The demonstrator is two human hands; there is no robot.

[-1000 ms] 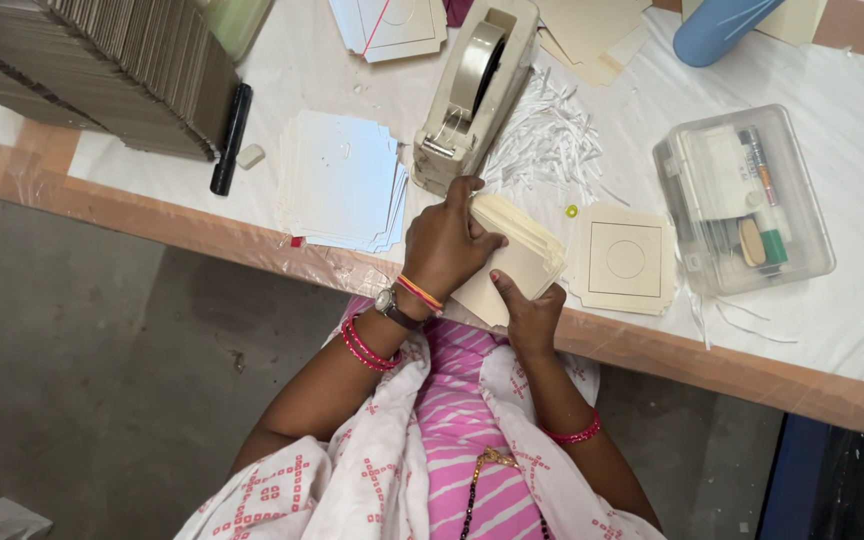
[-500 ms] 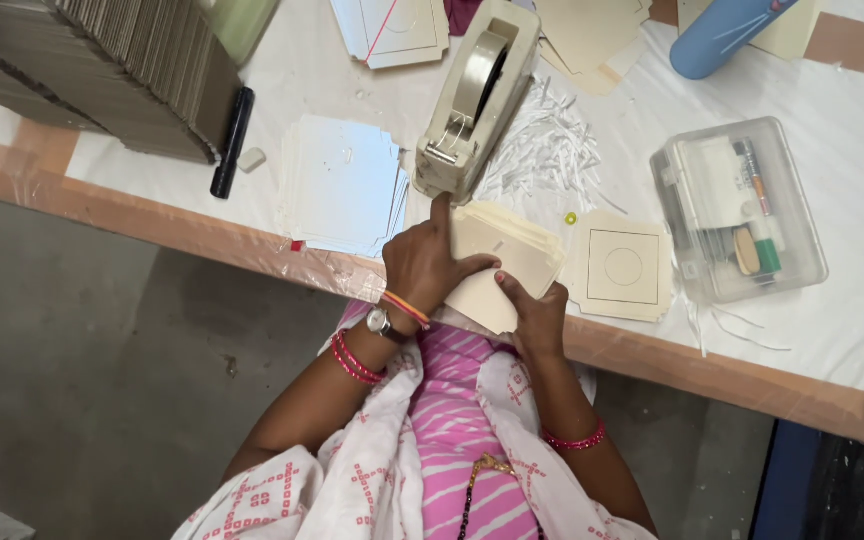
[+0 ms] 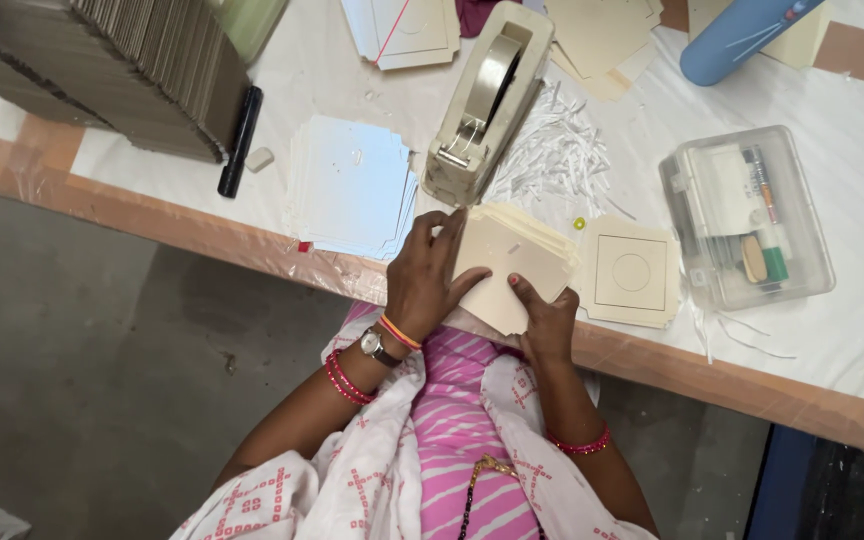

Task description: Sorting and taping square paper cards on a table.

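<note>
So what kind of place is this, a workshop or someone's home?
Most likely a small paper-craft or packaging workshop. Both hands hold a stack of cream cards at a covered work table, beside a tape dispenser, paper shreds and stacked cardboard.

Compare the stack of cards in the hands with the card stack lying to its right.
The held stack is plain-faced; the lying stack shows a drawn square with a circle. The held stack is gripped by the left hand and right hand at the table edge; the lying stack rests untouched. Both are cream-coloured.
</note>
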